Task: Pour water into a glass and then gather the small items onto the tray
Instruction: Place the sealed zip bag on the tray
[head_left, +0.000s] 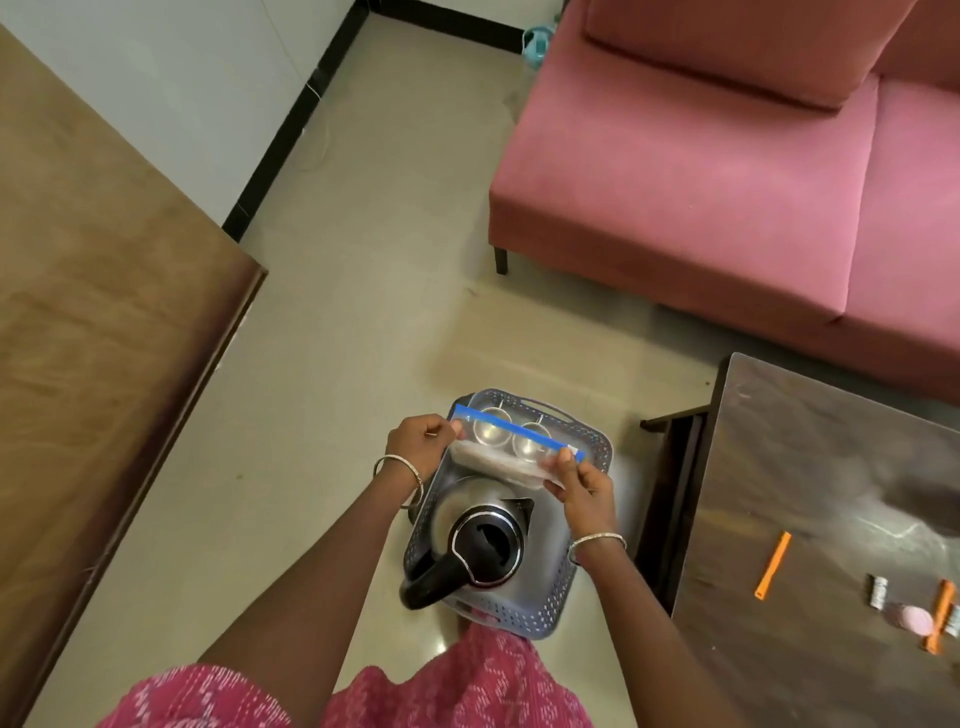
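Both hands pinch a clear zip bag (511, 449) with a blue seal strip, stretched between them: the left hand (423, 439) grips its left end with fingers closed on the plastic, and the right hand (582, 486) grips its right end the same way. Each wrist carries a thin metal bangle. The bag hangs just above a grey perforated tray (550, 597), which the person holds in front of the body over the pale tiled floor (363, 291).

In the head view, the tray holds a steel kettle (480, 535) with a black handle and open black lid ring at its near end, and two small steel cups (493, 428) at its far end, seen through the bag. To the right stands a dark wooden table (810, 467); on it lie two orange sticks (773, 565), a pink round item (914, 620) and small silvery pieces, well apart from the tray. A pink sofa (701, 156) fills the upper right, and a brown tabletop (93, 270) the left. Pink patterned clothing shows at the bottom edge.
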